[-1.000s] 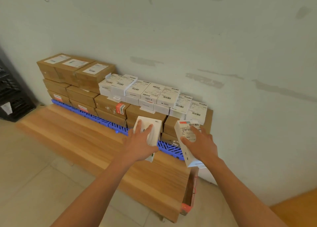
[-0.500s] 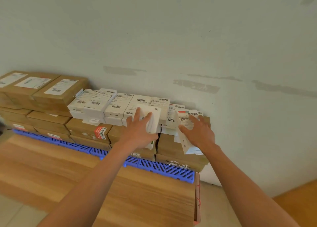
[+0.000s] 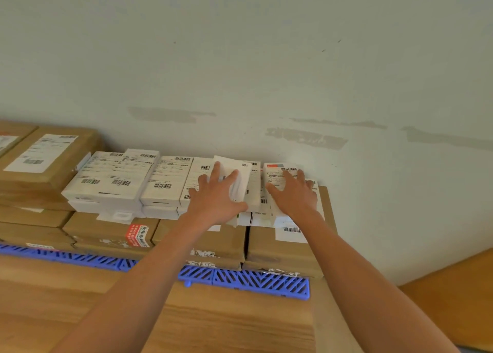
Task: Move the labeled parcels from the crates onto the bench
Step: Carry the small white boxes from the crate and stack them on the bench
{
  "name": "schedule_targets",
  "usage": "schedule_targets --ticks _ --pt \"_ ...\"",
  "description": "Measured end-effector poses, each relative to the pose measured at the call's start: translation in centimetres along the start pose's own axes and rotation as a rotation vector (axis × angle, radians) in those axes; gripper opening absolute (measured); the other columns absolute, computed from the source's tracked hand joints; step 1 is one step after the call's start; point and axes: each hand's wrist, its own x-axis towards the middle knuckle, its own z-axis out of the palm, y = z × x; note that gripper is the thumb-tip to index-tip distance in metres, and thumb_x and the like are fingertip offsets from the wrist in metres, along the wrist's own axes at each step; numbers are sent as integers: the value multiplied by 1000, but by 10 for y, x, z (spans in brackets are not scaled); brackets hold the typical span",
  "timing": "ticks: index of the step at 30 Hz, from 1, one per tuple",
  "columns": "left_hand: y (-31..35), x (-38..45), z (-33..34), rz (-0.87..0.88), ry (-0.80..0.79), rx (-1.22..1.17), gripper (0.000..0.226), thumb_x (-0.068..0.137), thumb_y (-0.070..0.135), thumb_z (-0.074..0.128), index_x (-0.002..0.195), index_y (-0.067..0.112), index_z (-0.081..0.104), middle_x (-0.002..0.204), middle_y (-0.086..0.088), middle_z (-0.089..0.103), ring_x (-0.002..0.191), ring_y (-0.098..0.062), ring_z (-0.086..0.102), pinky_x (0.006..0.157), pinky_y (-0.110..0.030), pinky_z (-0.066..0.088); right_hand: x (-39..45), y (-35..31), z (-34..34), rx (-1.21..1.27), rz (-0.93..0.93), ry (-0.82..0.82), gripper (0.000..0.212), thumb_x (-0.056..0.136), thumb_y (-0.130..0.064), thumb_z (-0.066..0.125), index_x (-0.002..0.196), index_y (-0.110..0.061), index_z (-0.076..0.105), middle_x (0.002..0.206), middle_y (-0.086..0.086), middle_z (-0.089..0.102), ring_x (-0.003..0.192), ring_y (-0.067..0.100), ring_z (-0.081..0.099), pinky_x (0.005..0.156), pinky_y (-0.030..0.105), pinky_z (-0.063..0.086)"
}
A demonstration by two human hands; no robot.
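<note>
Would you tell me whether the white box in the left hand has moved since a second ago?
Yes. The white box in the left hand went from over the blue plastic pallet up and back onto the white parcel row.

pale green-grey painted wall [image 3: 266, 59], patched with darker grey smears [image 3: 306, 138] just above the stacked goods. blue plastic lattice pallet strip [image 3: 248, 279] along the stack's foot. orange-brown wooden surface [image 3: 453, 286] at lower right.
</note>
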Motion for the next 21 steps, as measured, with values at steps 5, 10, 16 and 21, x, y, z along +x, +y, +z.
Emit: schedule_targets --ticks 5,10,16,21 --pt "-15 19 1 19 -11 24 93 78 66 62 156 49 15 168 8 -11 151 -34 9 112 -62 26 5 -7 4 54 -31 17 48 104 -34 35 152 -28 35 165 5 14 145 38 23 103 54 41" --pt "-21 24 5 21 -28 24 91 78 65 62 155 49 16 169 8 -10 151 -34 11 111 -61 26 4 -6 6 69 -36 31 48 105 -30 38 153 -29 36 166 4 11 146 36 21 108 53 40" --pt "-22 22 6 24 -40 4 92 79 65 61 157 48 15 169 8 -11 152 -33 9 112 -61 26 5 -10 11 54 -49 57 45 108 -32 34 153 -28 37 166 6 12 142 39 26 110 52 38" --pt "-17 15 2 21 -52 -36 92 80 64 62 157 48 14 169 9 -13 152 -31 7 114 -61 28 -1 -8 6 118 -66 38 45 108 -34 36 152 -26 37 167 7 10 145 40 23 112 54 35"
